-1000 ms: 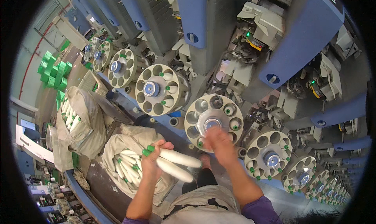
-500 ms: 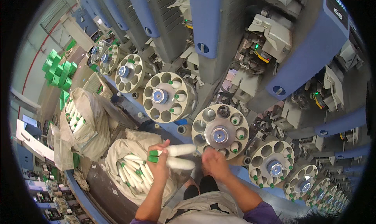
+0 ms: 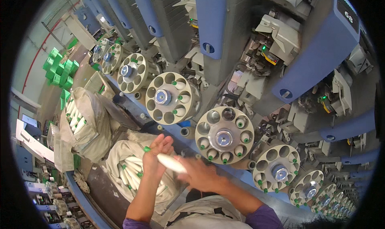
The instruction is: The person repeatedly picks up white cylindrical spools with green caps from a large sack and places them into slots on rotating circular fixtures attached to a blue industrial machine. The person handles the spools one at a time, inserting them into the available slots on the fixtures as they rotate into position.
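Observation:
A white yarn bobbin (image 3: pixel 172 163) with a green end lies slantwise between my hands. My left hand (image 3: pixel 154 159) is closed on it near the green end, some fingers stretched upward. My right hand (image 3: pixel 202 176), blurred by motion, closes at the bobbin's white tip; its fingertips are partly hidden. Just beyond my hands is a round magazine (image 3: pixel 199 121) with a blue hub, white bobbins standing in its lower and right pockets. Below and left of my left hand, an open cloth sack (image 3: pixel 114 159) holds several more green-ended bobbins (image 3: pixel 132 175).
A second sack (image 3: pixel 94 125) of bobbins stands farther left. More round magazines (image 3: pixel 163 77) line the blue rail on both sides. Blue-and-grey machine columns (image 3: pixel 210 24) rise behind them. Green containers (image 3: pixel 60 70) are stacked at the far left. A brown tube (image 3: pixel 187 133) stands by the rail.
My right hand has moved from the magazine to the bobbin at my left hand. Two bobbins showed in the left hand before; one shows now. Another bobbin now sits in the magazine's lower-left pockets.

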A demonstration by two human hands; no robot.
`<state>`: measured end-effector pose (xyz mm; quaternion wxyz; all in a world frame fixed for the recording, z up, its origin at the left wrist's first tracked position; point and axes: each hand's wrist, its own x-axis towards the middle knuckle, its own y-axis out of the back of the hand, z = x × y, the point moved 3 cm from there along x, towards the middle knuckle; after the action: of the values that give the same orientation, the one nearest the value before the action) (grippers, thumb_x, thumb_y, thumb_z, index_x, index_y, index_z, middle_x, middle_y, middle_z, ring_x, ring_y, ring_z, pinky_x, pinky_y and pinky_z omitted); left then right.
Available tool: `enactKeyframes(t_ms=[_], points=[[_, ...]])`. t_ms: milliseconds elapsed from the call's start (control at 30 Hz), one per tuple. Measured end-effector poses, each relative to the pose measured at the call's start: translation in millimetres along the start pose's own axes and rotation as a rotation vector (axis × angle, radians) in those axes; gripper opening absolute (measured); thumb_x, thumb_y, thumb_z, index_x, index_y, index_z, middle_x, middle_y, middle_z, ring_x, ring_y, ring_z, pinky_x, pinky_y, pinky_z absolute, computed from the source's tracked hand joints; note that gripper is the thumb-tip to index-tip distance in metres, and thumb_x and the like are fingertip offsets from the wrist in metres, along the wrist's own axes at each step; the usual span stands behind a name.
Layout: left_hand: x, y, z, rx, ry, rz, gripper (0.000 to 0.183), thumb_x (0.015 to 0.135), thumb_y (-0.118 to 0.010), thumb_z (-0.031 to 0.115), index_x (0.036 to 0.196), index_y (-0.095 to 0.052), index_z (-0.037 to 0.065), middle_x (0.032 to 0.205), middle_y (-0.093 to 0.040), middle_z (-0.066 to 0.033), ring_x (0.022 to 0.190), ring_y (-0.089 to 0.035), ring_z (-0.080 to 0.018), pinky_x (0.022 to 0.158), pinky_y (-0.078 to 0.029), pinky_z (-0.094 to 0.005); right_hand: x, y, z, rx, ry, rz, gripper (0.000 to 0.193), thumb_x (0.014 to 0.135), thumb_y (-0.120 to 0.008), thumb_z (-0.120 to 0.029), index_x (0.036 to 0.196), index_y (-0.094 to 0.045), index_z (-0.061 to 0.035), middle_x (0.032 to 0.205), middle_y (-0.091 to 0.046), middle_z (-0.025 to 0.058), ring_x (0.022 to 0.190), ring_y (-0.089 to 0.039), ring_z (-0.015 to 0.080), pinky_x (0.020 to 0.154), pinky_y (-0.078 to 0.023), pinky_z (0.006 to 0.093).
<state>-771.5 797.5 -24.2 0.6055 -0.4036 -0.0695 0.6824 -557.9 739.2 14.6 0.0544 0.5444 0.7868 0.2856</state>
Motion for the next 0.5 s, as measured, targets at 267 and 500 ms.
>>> enactKeyframes(t_ms=[267,500], points=[[-9,32,23,-0.057,-0.116,0.191,0.051,0.098,-0.063,0.005,0.147,-0.048,0.000,0.135,-0.064,-0.0191,0.131,-0.059,-0.0332,0.116,-0.043,-0.0478,-67,-6,77,0.878,-0.469,0.363,0.031,0.111,-0.052,-0.024,0.090,-0.063,-0.0049,0.069,-0.052,-0.0044,0.057,-0.043,0.0059,0.054,-0.036,0.0241],[52,-51,-37,0.332,-0.688,0.032,0.034,0.107,-0.062,0.016,0.135,-0.059,-0.003,0.124,-0.072,-0.0151,0.120,-0.066,-0.0207,0.109,-0.047,-0.0326,9,81,64,0.628,-0.304,0.533,0.032,0.112,-0.050,-0.026,0.091,-0.062,-0.0055,0.070,-0.050,-0.0036,0.059,-0.042,0.0059,0.055,-0.035,0.0246]])
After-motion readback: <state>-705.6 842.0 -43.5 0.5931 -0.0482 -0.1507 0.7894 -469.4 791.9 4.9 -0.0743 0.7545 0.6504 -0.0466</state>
